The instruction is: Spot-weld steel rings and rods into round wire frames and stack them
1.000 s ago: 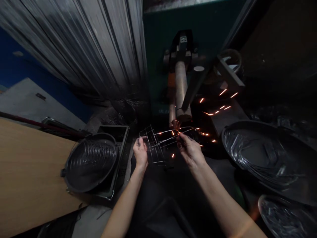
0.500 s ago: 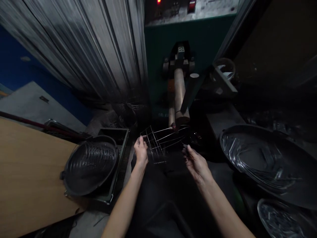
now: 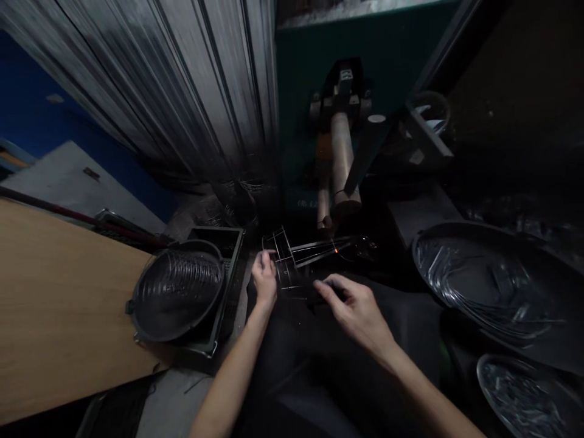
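My left hand is closed on the left end of a wire frame, a small rack of thin crossed metal rods. The frame's long rods reach right, below the electrode tips of a spot welder. A small orange spot glows on these rods, just under the electrodes. My right hand is near the frame's lower right side, thumb and fingers pinched together. What that pinch holds, if anything, is too dark to make out. Dark cloth lies beneath both hands.
At left a round black basin with wire rings rests on a green crate. To the right stand a large dark basin of bent wires and a smaller bowl of small metal pieces. Corrugated metal sheeting rises behind.
My right hand has moved left and nearer to me, away from the rods' right end. A glowing orange spot has appeared on the frame. The electrode tips now show a gap from the rods.
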Demonstrator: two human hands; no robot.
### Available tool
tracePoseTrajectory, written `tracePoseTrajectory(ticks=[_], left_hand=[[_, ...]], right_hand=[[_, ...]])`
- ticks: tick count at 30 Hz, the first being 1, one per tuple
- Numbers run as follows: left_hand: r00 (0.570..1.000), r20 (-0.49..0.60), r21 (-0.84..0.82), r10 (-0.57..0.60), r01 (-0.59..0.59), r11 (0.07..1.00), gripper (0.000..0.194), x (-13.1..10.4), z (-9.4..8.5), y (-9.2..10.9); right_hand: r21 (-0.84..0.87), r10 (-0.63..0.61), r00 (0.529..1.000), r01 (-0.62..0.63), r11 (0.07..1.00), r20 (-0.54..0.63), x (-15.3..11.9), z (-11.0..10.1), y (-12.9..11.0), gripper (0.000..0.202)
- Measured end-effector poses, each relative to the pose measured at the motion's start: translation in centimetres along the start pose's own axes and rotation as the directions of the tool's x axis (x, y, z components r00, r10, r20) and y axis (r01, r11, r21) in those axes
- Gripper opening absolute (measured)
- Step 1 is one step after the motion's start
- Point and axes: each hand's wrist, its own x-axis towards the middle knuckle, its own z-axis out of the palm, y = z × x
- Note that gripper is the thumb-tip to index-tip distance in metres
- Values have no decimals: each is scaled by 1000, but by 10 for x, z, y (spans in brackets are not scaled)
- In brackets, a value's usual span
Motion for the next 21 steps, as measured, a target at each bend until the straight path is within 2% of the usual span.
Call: tracePoseTrajectory(ticks=[2, 4, 5, 7, 8, 9, 10, 11, 12, 13, 14, 16, 17, 19, 21], left_hand=[[995, 74, 125, 67, -75, 989, 30, -24, -13, -14], [955, 257, 225, 149, -210, 952, 23, -44, -24, -28], [904, 384, 245, 188, -297, 923, 19, -52, -29, -33], [761, 607, 239, 230, -451, 860, 14, -59, -37, -41], [719, 655, 238, 231, -486, 841, 14, -59, -40, -42], [730, 645, 251, 225, -481, 840, 18, -58, -43, -43], [791, 576, 274, 208, -427, 862, 25, -54, -45, -43], [873, 457, 284, 169, -323, 903, 32, -50, -46, -43], [943, 321, 257, 89, -177, 950, 38, -44, -46, -43], [977, 211, 192, -33, -9, 981, 43, -37, -44, -43], [974, 146, 107, -173, 158, 982, 46, -29, -42, -43], [898, 121, -49, -423, 431, 901, 47, -15, -34, -44], [855, 107, -107, -508, 518, 849, 46, -9, -30, -44], [785, 69, -179, -616, 617, 766, 44, -1, -21, -45], [736, 88, -203, -672, 673, 711, 46, 1, -15, -43]], right_hand=[[-42, -58, 997, 56, 998, -53, 16, -7, 0, 11], [-65, -5, 997, 1, 998, -71, 37, -17, 8, 13], [-67, 47, 998, -50, 996, -49, 48, -21, 15, 12], [-37, 155, 987, -153, 987, 40, 61, -27, 32, 18], [-7, 186, 979, -186, 982, 85, 63, -29, 41, 22], [28, 199, 973, -204, 979, 118, 63, -29, 51, 25], [56, 200, 970, -209, 976, 140, 59, -28, 61, 26], [70, 195, 969, -207, 976, 154, 53, -26, 70, 26], [68, 184, 969, -198, 978, 166, 45, -23, 80, 25], [58, 174, 970, -186, 981, 172, 36, -19, 88, 24], [43, 170, 971, -180, 983, 171, 26, -16, 96, 22], [21, 181, 971, -187, 982, 155, 8, -11, 108, 20], [23, 194, 970, -199, 980, 145, -1, -10, 112, 19], [51, 222, 967, -230, 972, 126, -15, -9, 120, 17], [90, 223, 969, -232, 969, 102, -27, -11, 127, 13]])
